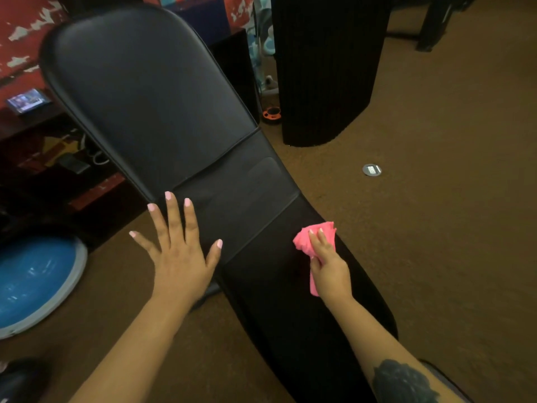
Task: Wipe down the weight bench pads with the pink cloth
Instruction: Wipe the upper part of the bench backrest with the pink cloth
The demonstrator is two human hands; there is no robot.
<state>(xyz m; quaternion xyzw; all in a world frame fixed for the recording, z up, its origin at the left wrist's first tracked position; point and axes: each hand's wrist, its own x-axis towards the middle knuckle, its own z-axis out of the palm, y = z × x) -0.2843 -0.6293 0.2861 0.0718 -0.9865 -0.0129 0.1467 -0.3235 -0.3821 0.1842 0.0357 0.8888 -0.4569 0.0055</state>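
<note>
Bunched in the right hand point(329, 270), the pink cloth point(315, 242) was gripped with the fingers curled over it, a crumpled wad sticking out past the fingertips and a narrow tail showing below the palm. That hand sat right of centre in the lower half of the frame, pressing the cloth onto the right-hand side of the dark seat pad point(290, 286), just below the seam where the seat met the small middle panel point(232, 196). A dark tattoo point(402, 382) marked the right forearm near the bottom edge.

Left of centre, the left hand point(180, 251) was spread wide and held nothing, all five fingers fanned apart with pale pink nails. Its fingertips lay over the left edge of the middle panel and its thumb pointed toward the seat seam; whether the palm actually pressed on the pad or hung just above it could not be told.

Beyond both hands, the long black back pad point(145, 91) rose toward the upper left of the frame, its rounded end near the top edge. The bench stood on brown carpet point(436, 228). A blue balance dome point(35, 280) lay at the lower left, a ribbed black column point(328, 68) stood at the upper centre right, and a small round floor outlet point(372, 170) sat in the carpet at mid right.
</note>
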